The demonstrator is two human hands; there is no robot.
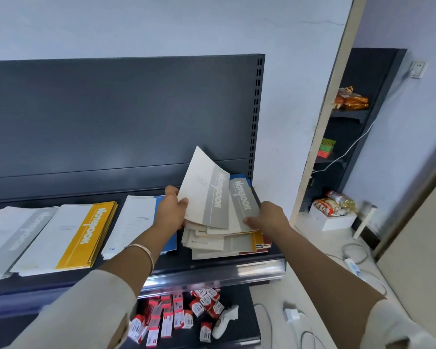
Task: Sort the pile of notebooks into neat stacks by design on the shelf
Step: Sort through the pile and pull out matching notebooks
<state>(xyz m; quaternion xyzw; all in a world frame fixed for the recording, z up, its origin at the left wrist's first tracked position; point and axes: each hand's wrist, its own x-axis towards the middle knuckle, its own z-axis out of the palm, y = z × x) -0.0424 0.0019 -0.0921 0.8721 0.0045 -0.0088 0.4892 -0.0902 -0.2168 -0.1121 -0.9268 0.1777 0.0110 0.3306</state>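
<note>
A messy pile of notebooks (224, 244) lies at the right end of the dark shelf (212, 267). My left hand (173, 210) grips a grey-banded notebook (204, 190) by its lower left edge and holds it tilted up above the pile. My right hand (268, 215) presses on a second grey-banded notebook (244, 205) lying on top of the pile. Three sorted stacks lie to the left: a grey-banded stack (13, 238), a yellow-banded stack (68, 233) and a blue-banded stack (136, 222), partly hidden by my left arm.
The shelf's dark back panel (124, 117) rises behind the stacks. A lower shelf holds several small red-and-white boxes (176, 316) and a white handheld device (224, 321). To the right, cables and a charger (291, 314) lie on the floor, with snack packets (334, 204) on a white box.
</note>
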